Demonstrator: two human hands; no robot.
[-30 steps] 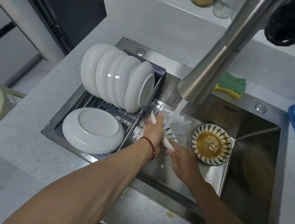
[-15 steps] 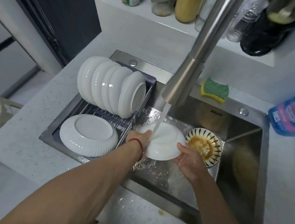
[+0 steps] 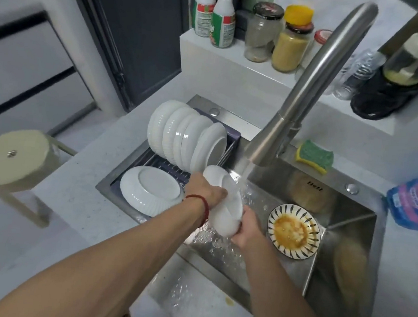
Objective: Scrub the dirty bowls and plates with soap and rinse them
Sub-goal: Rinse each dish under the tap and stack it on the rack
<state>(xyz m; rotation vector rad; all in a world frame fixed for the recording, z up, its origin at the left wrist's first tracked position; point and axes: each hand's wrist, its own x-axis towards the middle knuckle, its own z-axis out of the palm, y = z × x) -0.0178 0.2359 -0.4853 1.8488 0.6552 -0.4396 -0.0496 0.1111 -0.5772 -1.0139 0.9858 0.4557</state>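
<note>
Both hands hold 1 white bowl (image 3: 225,205) on edge over the sink (image 3: 349,221), just left of the water falling from the faucet (image 3: 278,139). The left hand (image 3: 206,192) grips its upper rim with curled fingers; the right hand (image 3: 246,228) curls round its lower edge. Wet glaze is probably slick, so a loose grip could drop the bowl onto the steel, or onto the dirty striped bowl (image 3: 293,231) lying just to the right. Swinging it left toward the drying rack (image 3: 164,164) risks knocking the 5 white dishes (image 3: 187,136) standing there. Water striking the tilted bowl may splash onto the bench (image 3: 74,184).
</note>
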